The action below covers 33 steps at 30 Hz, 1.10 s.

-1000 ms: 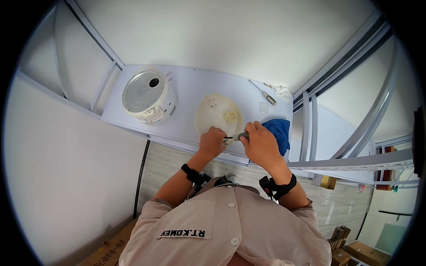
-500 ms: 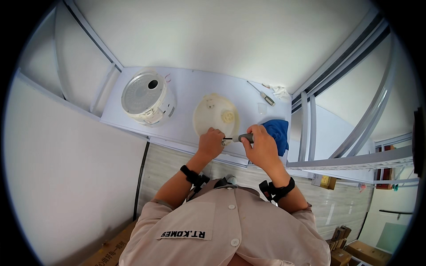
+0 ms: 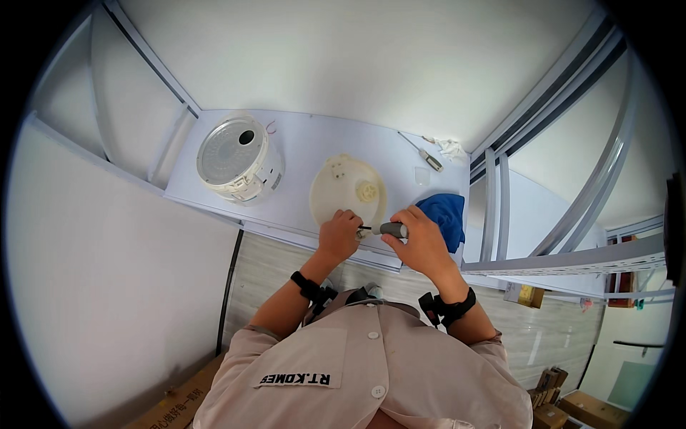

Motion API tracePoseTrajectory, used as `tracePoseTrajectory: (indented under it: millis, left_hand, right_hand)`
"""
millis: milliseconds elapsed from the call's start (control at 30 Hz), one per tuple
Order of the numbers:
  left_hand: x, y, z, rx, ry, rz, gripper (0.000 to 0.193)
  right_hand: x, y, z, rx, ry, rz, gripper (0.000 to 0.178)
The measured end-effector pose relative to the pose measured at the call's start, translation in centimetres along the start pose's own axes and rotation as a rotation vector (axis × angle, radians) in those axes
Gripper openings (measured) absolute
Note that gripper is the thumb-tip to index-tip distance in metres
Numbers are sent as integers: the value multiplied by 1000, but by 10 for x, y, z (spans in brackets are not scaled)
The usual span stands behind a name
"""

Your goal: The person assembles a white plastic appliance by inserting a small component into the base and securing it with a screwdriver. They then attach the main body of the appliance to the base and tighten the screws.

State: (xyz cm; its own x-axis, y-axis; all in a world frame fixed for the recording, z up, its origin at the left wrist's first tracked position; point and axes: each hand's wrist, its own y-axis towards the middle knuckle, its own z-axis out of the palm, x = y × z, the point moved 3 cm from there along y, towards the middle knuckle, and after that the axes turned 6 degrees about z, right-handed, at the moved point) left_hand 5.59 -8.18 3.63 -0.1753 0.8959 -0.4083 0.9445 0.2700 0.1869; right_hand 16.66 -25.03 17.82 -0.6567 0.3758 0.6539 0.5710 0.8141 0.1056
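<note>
My right hand (image 3: 421,243) is wrapped round the grey handle of a screwdriver (image 3: 393,229), its dark shaft lying level toward the left. My left hand (image 3: 339,237) is closed at the shaft's tip, pinching a small pale part (image 3: 363,233) mostly hidden by the fingers. Both hands are over the near rim of a round cream plastic lid-like piece (image 3: 330,191). On that piece sit a raised spoked ring (image 3: 367,191) and a small bracket with holes (image 3: 338,171).
A white round tub-shaped appliance (image 3: 268,168) stands at the left of the white table (image 3: 296,129). Beside my right hand lies a blue cloth (image 3: 446,218). Farther back are another screwdriver (image 3: 431,160), a small clear cup (image 3: 422,176) and crumpled white tissue (image 3: 451,149). Metal frame posts (image 3: 489,207) rise at right.
Both hands have shifted slightly nearer to me. The screwdriver's handle has dropped a little, and its shaft now slants slightly; both hands keep their grip.
</note>
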Motion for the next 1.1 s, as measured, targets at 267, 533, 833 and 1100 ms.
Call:
tracePoseTrajectory:
  millis: [267, 533, 833, 1100]
  left_hand:
    - [-9, 3, -11, 60, -38, -129, 33]
    - [-9, -5, 4, -55, 33, -24, 31]
    - [-16, -13, 14, -290, 104, 56, 31]
    - [-26, -18, 6, -367, 217, 141, 29]
  right_hand:
    - [-2, -8, -32, -172, 61, 9, 29]
    - [-25, -26, -63, -334, 115, -8, 29]
    - [-52, -39, -71, -348, 165, 6, 31]
    - [-79, -36, -56, -286, 149, 35, 34]
